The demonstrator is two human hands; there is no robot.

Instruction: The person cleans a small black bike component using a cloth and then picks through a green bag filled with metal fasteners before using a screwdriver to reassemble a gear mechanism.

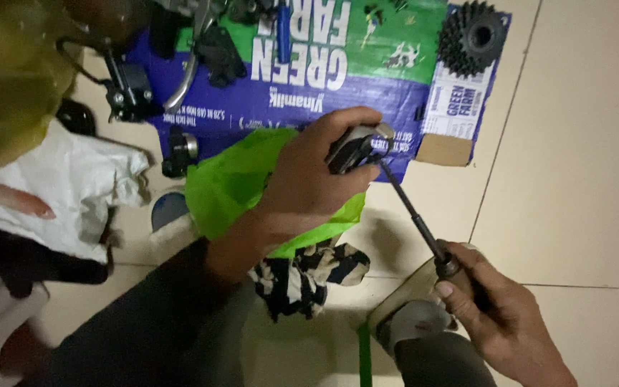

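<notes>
Two hands engaged | screwdriver (413, 211) shaft run diagonally, tip up-left at small metal part (361, 147), handle down-right | handle enclosed in closed right hand (499, 315), low right | part gripped in left hand (309, 183), fingers curled, above green bag (227, 186) | floor (582, 179) and flattened carton (367, 64) beneath

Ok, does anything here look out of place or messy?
Nothing looks damaged or spilled. The left hand grips a small metal part while the right hand holds a screwdriver against it. Bike parts, including a cog cluster, lie scattered on a flattened carton on the floor.
</notes>
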